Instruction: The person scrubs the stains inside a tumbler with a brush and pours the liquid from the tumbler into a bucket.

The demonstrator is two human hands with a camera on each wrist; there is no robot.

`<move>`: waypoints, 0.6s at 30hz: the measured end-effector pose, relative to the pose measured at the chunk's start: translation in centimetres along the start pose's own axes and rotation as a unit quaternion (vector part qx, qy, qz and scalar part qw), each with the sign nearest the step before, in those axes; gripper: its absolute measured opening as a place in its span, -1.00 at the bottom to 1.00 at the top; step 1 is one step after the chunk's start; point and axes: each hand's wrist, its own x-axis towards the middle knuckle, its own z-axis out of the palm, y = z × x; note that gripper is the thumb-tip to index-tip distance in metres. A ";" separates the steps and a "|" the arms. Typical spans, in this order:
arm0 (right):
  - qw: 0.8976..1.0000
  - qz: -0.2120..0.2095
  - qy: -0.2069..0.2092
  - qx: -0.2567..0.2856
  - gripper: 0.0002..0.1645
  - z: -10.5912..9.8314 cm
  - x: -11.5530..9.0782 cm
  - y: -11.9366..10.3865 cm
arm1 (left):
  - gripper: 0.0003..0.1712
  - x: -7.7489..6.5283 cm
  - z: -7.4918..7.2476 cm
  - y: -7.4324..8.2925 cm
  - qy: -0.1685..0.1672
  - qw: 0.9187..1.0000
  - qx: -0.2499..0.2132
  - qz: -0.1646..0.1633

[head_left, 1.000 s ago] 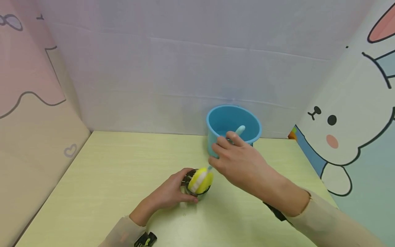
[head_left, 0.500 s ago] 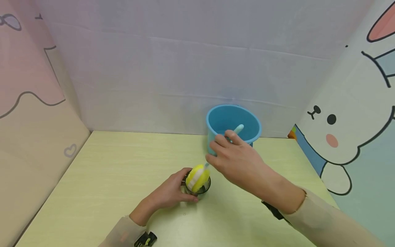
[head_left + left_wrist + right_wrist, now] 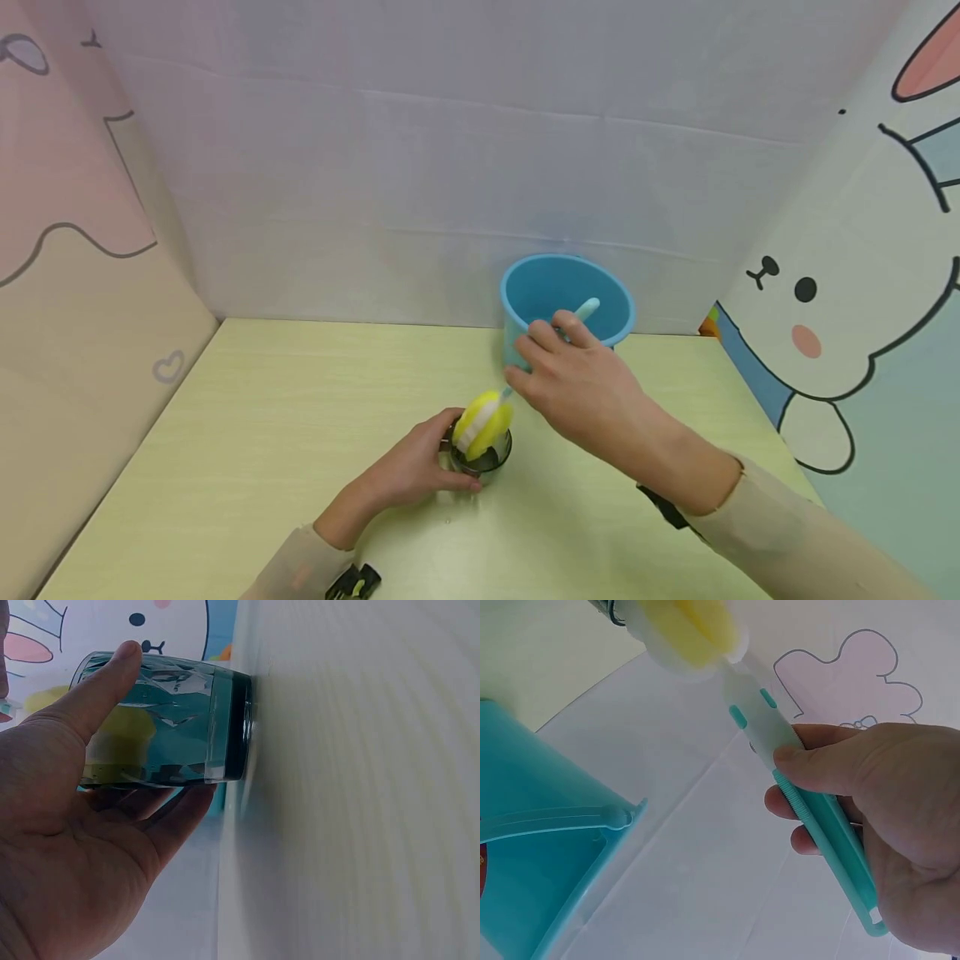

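Observation:
A tinted, faceted glass cup (image 3: pixel 180 720) stands upright on the table. My left hand (image 3: pixel 408 465) holds it from the left side, thumb on one side and fingers on the other. My right hand (image 3: pixel 585 392) grips the teal and white handle (image 3: pixel 821 825) of a sponge cup brush. The brush's yellow and white sponge head (image 3: pixel 482 425) tilts in the mouth of the cup, its lower part inside and its upper part above the rim. In the left wrist view the yellow sponge shows through the cup wall.
Behind the right hand stands a blue bucket (image 3: pixel 528 283) near the back wall, its handle (image 3: pixel 555 823) visible in the right wrist view. The pale table (image 3: pixel 300 392) meets printed cartoon panels (image 3: pixel 847 333) at the sides. A tiny drop lies in front of the cup.
The sponge head first shifted left within the cup's mouth, then rose a little as the right hand lifted slightly. The left hand and the cup have stayed in place.

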 end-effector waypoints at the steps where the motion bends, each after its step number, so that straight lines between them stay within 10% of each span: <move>1: 1.000 0.001 0.000 0.000 -0.72 0.0 0.0 0.0 | 0.07 0.0 0.0 0.0 0.000 1.000 0.002 0.000; 18: 0.999 0.012 -0.028 0.012 -0.74 -0.3 -0.8 0.8 | 0.08 0.0 0.0 0.2 0.005 1.000 0.024 0.005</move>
